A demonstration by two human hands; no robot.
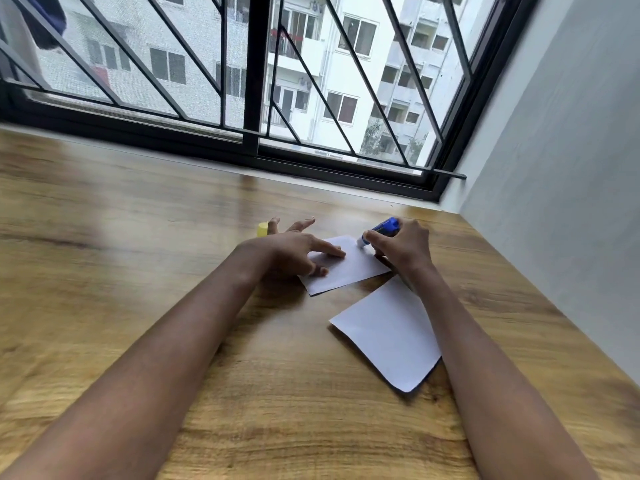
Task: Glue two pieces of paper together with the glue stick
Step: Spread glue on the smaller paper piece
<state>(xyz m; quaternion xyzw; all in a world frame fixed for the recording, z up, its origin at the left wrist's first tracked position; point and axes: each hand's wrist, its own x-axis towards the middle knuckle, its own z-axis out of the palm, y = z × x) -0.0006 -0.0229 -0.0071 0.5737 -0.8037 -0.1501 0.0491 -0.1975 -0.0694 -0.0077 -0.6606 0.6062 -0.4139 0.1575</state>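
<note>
Your right grip point(403, 245) is curled round the blue glue stick point(382, 228), whose white tip meets the far paper point(349, 268) at its 1 o'clock corner. Your left grip point(298, 249) has its fingers straight, pressing that paper's left part onto the desk point(173, 306). The second paper point(384, 332) lies near, at 5 o'clock. A yellow cap point(262, 229) stands at 10 o'clock, just beside your left fingers.

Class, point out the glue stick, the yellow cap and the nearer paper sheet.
glue stick point(385, 227): head view, blue barrel.
yellow cap point(262, 230): head view, its side.
nearer paper sheet point(384, 333): head view, sheet's middle.
</note>
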